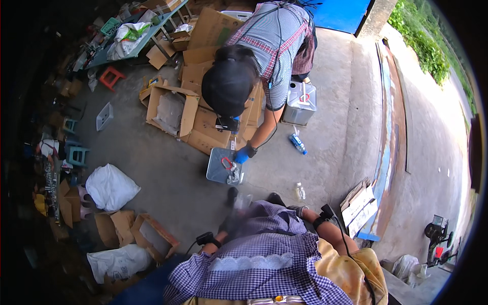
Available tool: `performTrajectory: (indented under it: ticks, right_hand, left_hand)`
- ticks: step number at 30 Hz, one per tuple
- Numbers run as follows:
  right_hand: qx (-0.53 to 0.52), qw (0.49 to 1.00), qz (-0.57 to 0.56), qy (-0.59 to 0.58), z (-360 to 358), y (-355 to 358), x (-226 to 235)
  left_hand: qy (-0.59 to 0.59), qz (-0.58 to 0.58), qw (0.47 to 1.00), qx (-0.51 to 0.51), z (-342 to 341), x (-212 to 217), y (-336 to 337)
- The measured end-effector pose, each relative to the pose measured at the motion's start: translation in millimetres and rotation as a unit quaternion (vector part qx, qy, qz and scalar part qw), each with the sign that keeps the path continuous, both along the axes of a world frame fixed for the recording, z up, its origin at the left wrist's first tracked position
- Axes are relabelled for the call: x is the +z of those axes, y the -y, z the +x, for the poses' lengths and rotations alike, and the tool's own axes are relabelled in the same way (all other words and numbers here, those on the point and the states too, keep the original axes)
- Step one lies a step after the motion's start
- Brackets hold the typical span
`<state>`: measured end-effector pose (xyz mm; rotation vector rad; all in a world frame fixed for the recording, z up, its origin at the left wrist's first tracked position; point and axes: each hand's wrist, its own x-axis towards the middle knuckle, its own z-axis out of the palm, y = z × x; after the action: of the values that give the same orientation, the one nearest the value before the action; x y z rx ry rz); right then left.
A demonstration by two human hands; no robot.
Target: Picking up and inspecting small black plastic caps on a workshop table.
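The flat square metal tin (pixel 219 172) lies on the concrete floor (pixel 152 157) just beyond your knees, with a red loop handle (pixel 226 162) and a small pale fitting on its top. The co-worker crouched on its far side rests a blue-gloved hand (pixel 242 155) on its far right corner. Your left hand (pixel 230 221) reaches toward the tin's near edge, but it is blurred against your checked smock (pixel 259 244), so I cannot tell whether it is open or gripping; something clear and blurred sits right by it. Your right hand (pixel 301 209) is tucked low at your knee, and its grip cannot be read either. Keep your reach low and clear of the gloved hand. A small clear bottle (pixel 300 191) stands to the tin's right, and a blue bottle (pixel 298 144) lies farther off, before a second, taller tin (pixel 300 104).
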<state>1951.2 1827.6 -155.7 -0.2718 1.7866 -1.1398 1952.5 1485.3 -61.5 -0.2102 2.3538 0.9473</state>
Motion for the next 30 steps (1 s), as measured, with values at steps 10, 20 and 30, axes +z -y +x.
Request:
performTrajectory:
  ticks: [10,20,30]
  right_hand:
    - [-0.031,0.998,-0.047,-0.041,15,-3,-22]
    - [-0.009,0.999,-0.010,0.034,17,0,-22]
    - [0.055,0.998,-0.004,0.027,2,16,18]
  left_hand:
    - [-0.016,-0.014,0.999,-0.029,8,-18,6]
    - [-0.033,0.034,0.999,-0.006,23,-16,7]
    - [-0.058,-0.012,0.998,0.034,47,-39,26]
